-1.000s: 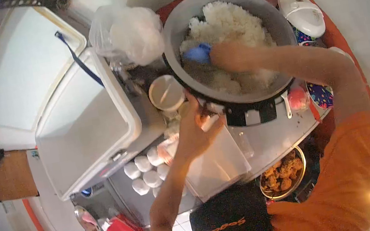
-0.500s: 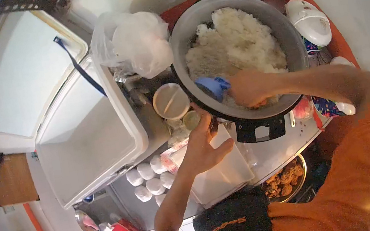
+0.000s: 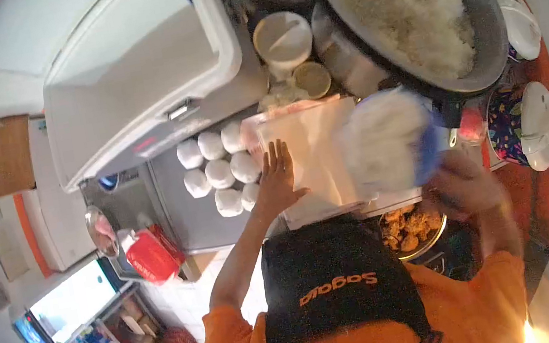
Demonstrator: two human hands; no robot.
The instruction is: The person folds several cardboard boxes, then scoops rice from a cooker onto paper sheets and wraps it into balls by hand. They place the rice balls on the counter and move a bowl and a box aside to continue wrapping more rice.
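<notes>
My left hand (image 3: 278,184) lies flat, fingers stretched out, on the left part of a stack of wrapping paper sheets (image 3: 316,157). Blurred by motion, my right hand (image 3: 469,186) grips a blue bowl (image 3: 433,148) tilted toward the paper. A rounded mound of white rice (image 3: 386,142) fills the bowl, above the right side of the sheets. Behind it, a large pot (image 3: 491,11) holds more cooked rice (image 3: 414,10). Left of my left hand, several round white wrapped bundles (image 3: 219,173) stand in rows on a grey tray (image 3: 177,220).
An open white cooler (image 3: 145,91) stands at the back left. Near it are a white round tub (image 3: 283,39) and a smaller jar (image 3: 312,79). Fried food in a pan (image 3: 411,228) sits close to my body. A patterned container (image 3: 506,125) with a white lid stands at right.
My right hand has come out of the pot with the blue bowl full of rice, over the paper. My left hand has flattened on the sheets. The view has shifted.
</notes>
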